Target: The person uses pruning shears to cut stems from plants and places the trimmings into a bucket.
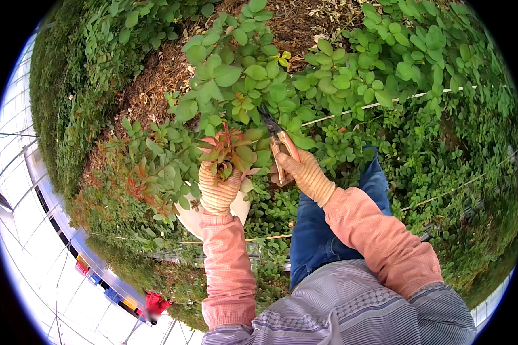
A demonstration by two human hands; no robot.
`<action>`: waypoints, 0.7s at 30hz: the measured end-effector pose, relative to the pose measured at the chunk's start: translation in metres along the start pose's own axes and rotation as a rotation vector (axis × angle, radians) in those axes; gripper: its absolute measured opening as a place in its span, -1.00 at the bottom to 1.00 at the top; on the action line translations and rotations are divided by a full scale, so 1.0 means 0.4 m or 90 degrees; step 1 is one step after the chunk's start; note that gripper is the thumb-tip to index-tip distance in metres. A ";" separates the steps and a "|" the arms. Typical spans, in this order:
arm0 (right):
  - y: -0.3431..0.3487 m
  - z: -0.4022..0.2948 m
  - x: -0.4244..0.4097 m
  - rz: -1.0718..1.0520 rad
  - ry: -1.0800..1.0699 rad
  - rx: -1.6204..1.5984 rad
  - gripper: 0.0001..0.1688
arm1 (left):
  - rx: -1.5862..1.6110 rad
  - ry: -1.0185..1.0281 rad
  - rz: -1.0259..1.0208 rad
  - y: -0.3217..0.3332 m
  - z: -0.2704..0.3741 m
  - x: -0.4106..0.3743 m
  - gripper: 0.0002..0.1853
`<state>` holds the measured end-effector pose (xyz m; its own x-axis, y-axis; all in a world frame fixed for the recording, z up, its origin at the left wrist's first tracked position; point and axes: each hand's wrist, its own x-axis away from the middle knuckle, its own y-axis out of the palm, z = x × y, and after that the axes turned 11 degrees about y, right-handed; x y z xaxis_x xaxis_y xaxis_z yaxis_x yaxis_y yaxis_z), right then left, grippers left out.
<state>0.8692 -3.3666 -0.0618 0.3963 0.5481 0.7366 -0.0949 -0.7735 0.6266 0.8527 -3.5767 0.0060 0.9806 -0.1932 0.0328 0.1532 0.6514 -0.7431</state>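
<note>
My left hand (219,187), in a ribbed cream glove, is closed around several cut-looking leafy shoots (228,148) with reddish and green leaves; their lower stems are hidden in the fist. To its right, my right hand (308,172), gloved alike, grips a pair of pruning shears (280,142) by the orange-brown handles. The dark blades point up and left into the green foliage (250,82) of a rose-like bush. Whether a stem lies between the blades cannot be told. Below my left hand, a whitish container (238,209) shows partly behind the glove and sleeve.
Light cords or rods (349,111) cross the plants at right and below the hands. Dry leaf litter (155,82) covers soil between bushes. More dense plants (449,151) stand at right. Far lower left, a person in red (154,304) is near colored crates (112,295).
</note>
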 end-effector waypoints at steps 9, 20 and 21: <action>-0.007 -0.079 -0.118 -0.039 0.027 -0.051 -0.43 | -0.097 0.145 -0.119 0.074 -0.057 -0.266 -0.73; -0.074 -0.001 0.064 -0.119 0.171 0.233 -0.57 | 0.239 -0.243 0.181 0.039 0.073 0.167 -0.49; -0.048 -0.009 0.072 -0.144 0.168 0.245 -0.56 | 0.417 -0.355 0.296 0.020 0.062 0.231 -0.45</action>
<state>0.8790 -3.3346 -0.0516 0.1193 0.7387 0.6634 0.3287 -0.6599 0.6757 0.9476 -3.5713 0.0196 0.8520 0.4504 0.2668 -0.3903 0.8862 -0.2496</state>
